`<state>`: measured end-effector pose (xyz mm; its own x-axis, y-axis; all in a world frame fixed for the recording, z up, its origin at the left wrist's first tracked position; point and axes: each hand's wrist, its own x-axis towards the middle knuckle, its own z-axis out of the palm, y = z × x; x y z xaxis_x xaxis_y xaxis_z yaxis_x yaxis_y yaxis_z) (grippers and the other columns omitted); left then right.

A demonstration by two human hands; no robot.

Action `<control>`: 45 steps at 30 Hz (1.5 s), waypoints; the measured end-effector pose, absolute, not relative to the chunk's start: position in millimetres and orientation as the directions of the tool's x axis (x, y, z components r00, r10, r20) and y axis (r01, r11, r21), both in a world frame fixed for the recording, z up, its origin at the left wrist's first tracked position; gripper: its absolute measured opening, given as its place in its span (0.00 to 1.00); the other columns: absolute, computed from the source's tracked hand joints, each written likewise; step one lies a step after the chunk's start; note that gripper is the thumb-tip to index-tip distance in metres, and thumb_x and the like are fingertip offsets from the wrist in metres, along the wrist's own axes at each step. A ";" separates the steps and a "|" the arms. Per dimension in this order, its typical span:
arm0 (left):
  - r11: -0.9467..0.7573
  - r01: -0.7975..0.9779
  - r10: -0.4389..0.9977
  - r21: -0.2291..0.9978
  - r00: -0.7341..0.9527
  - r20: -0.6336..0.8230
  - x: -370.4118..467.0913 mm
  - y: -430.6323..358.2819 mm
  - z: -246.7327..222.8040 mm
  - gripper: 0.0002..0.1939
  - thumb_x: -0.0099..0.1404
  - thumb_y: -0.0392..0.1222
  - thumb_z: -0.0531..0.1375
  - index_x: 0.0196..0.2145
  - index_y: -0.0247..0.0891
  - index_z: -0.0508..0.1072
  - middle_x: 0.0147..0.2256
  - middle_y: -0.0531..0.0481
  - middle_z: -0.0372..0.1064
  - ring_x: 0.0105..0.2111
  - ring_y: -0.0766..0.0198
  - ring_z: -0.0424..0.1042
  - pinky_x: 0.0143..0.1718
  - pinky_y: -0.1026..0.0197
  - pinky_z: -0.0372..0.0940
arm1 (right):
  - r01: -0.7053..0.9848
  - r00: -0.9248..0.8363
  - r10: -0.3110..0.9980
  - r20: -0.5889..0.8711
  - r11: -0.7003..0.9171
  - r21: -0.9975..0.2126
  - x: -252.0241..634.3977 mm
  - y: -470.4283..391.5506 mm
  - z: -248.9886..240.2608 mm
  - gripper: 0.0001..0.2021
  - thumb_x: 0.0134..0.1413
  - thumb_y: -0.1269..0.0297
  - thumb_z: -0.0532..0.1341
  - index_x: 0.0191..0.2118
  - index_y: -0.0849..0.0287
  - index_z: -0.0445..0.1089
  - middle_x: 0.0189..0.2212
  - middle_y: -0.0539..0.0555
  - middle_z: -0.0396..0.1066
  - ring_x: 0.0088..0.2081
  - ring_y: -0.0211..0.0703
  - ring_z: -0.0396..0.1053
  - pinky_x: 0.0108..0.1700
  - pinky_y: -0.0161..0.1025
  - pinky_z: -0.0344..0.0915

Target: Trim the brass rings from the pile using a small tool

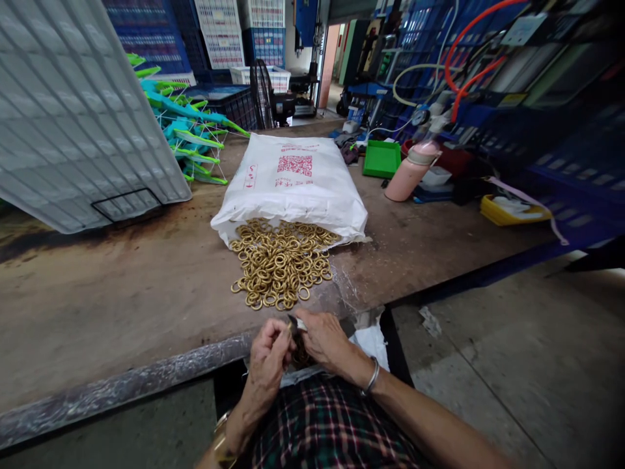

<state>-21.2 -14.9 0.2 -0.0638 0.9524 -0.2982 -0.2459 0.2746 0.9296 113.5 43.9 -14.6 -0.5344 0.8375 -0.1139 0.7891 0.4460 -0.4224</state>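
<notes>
My left hand (268, 355) is closed, pinching a gold-coloured ring (289, 326) seen nearly edge-on. Right beside it, my right hand (323, 337) is closed around a small knife-like tool (293, 321) with a dark tip; most of the tool is hidden by the fingers. The tip appears to meet the ring, though contact cannot be made out for certain. Below both hands, more rings (301, 357) lie in shadow at my lap. A heap of gold rings (279, 264) spills from the mouth of a white woven sack (297, 189) on the wooden table (122, 286).
A pale ribbed plastic crate (92, 117) stands at the left, with teal and green plastic parts (190, 133) behind it. On the right are a green tray (381, 159), a pink bottle (413, 172) and a yellow tray (512, 212). A fan (263, 94) stands beyond the table.
</notes>
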 end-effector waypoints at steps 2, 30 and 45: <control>0.280 -0.273 0.959 0.920 0.046 -0.279 -19.9 -20.3 9.0 0.18 0.57 0.55 0.60 0.24 0.37 0.64 0.20 0.56 0.61 0.16 0.74 0.56 0.17 0.70 0.51 | 0.849 -0.458 0.879 -0.131 0.389 -0.358 119.6 49.6 -12.2 0.12 0.51 0.72 0.51 0.41 0.60 0.65 0.25 0.52 0.70 0.26 0.40 0.64 0.28 0.37 0.45; 0.454 -0.754 0.809 0.474 0.125 -0.575 -26.3 -3.8 -0.9 0.17 0.45 0.45 0.70 0.25 0.34 0.67 0.25 0.52 0.68 0.24 0.69 0.68 0.15 0.72 0.55 | 0.869 -0.317 0.947 0.053 0.312 -0.384 133.0 76.3 -18.6 0.10 0.51 0.75 0.51 0.40 0.58 0.61 0.40 0.56 0.67 0.36 0.42 0.65 0.34 0.36 0.55; 0.315 -0.176 0.929 0.933 -0.145 -0.341 -20.1 2.7 -12.6 0.18 0.56 0.56 0.60 0.29 0.36 0.69 0.15 0.60 0.56 0.14 0.73 0.52 0.15 0.70 0.49 | 0.425 -0.410 0.909 0.080 0.268 -0.865 113.3 49.8 -0.8 0.07 0.58 0.63 0.50 0.32 0.58 0.62 0.25 0.48 0.64 0.27 0.36 0.60 0.31 0.33 0.57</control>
<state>-20.1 2.7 -12.6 -0.1447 0.9288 -0.3412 -0.1762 0.3151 0.9325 113.3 49.8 -0.8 -0.4102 0.9085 0.0796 0.4247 0.2675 -0.8649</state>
